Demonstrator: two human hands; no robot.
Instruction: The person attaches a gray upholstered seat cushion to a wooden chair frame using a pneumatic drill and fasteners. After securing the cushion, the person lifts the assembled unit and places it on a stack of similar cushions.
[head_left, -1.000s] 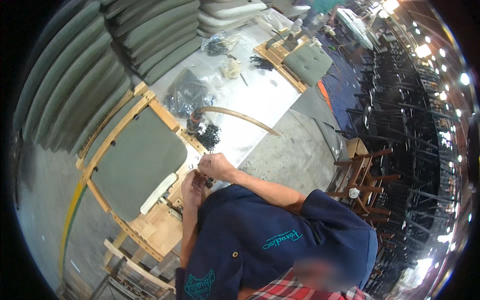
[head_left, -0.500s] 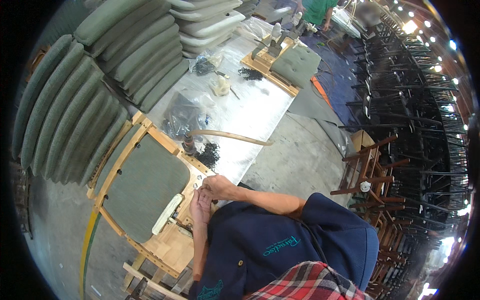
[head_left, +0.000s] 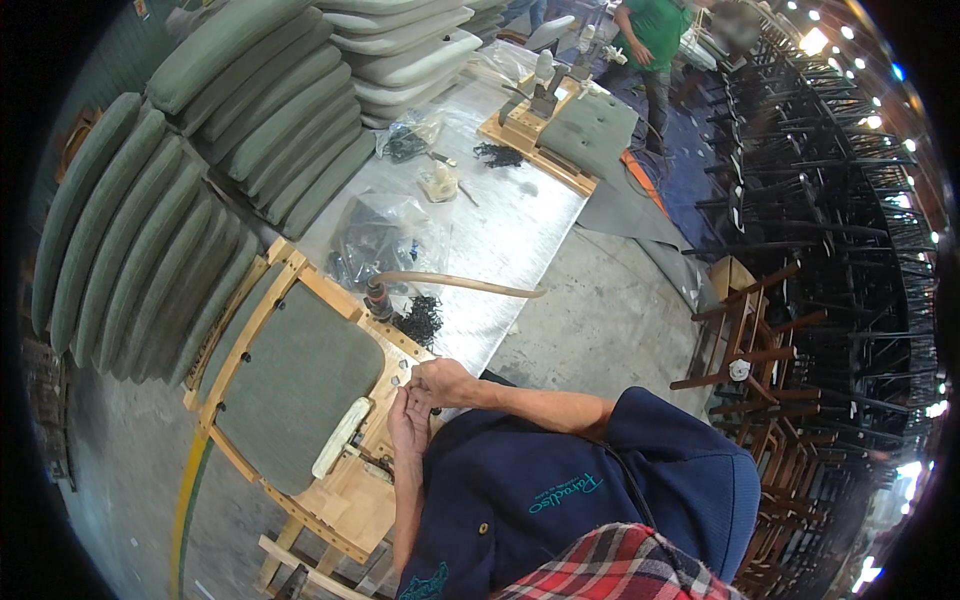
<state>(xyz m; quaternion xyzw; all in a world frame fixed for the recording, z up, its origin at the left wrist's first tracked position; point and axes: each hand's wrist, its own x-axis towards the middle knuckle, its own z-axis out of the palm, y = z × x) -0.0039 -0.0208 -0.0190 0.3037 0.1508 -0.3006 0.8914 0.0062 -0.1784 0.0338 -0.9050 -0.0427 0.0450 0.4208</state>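
Observation:
My right hand [head_left: 442, 382] and my left hand [head_left: 408, 422] meet over the corner of a wooden jig [head_left: 405, 352], close to my shirt. Both have bent fingers pinched together; whatever lies between them is too small and covered to make out. Small metal pieces [head_left: 400, 372] rest on the jig beside my fingertips. A grey-green upholstered pad [head_left: 300, 390] lies in the jig, with a white padded clamp bar [head_left: 341, 437] across its near edge. Beyond my hands stand an air-driver-like tool [head_left: 378, 303] with a tan hose [head_left: 460, 282] and a heap of small black parts [head_left: 420, 320].
Stacked grey-green pads [head_left: 140, 230] rise at the left, white-edged ones [head_left: 410, 65] behind. The metal table [head_left: 500, 230] carries plastic bags [head_left: 375, 235] and a second jig [head_left: 585, 180]. Wooden chair frames [head_left: 750, 330] stand right. A person in green [head_left: 652, 35] stands at the back.
The view has shifted slightly, so the jig and table sit a little differently. My hands stay together, fingers shifting slightly. The person in green shows more fully at the back.

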